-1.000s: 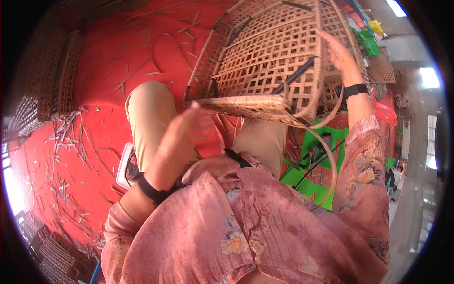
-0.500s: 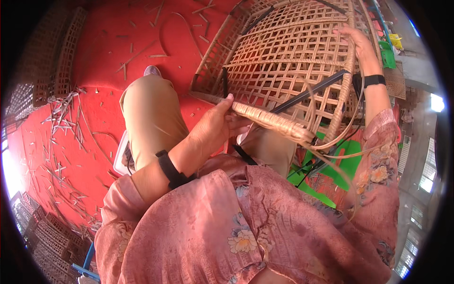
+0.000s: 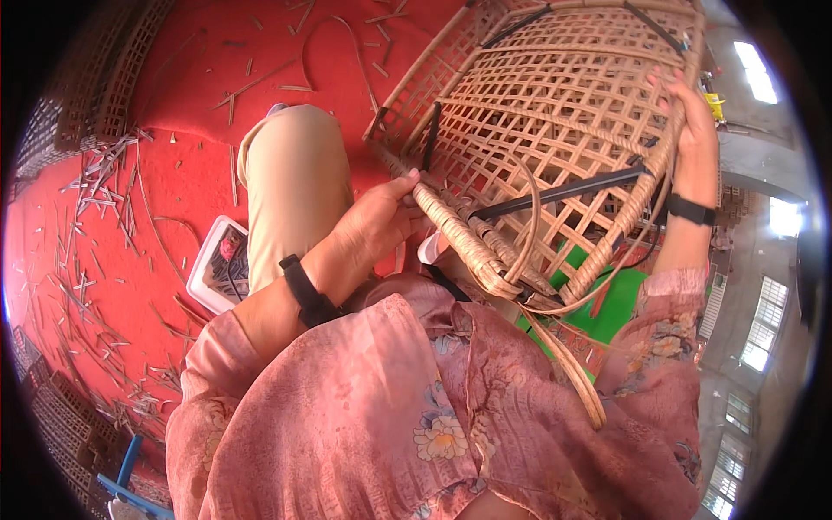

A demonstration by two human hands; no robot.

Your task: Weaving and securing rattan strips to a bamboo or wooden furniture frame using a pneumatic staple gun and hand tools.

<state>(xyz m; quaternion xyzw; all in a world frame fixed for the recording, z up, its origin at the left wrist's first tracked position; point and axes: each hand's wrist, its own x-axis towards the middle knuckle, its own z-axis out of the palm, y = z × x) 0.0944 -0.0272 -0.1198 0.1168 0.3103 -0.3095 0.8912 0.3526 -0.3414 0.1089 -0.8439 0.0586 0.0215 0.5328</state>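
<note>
A large woven rattan basket (image 3: 537,95) with an open lattice rests tilted across my lap, at the upper right. My left hand (image 3: 381,212) is closed on its near wrapped rim (image 3: 464,247), with the thumb on top and the other fingers partly hidden under it. On the right side, my right hand (image 3: 696,130) grips the far part of the bound edge, fingertips over the weave. Dark strips (image 3: 563,191) brace the basket's corners. From the near corner a loose rattan strand (image 3: 568,360) hangs over my shirt, and another loops up in front of the lattice.
Cut cane scraps lie scattered over the red floor (image 3: 195,95). A white tray (image 3: 208,273) with small items sits left of my knee. Something green (image 3: 611,308) shows below the basket. Woven pieces (image 3: 104,78) are stacked at the left.
The basket has tilted and swung a little to the right, its near rim turning downward. My right hand has moved right with it, and the loose strand now hangs lower over my shirt.
</note>
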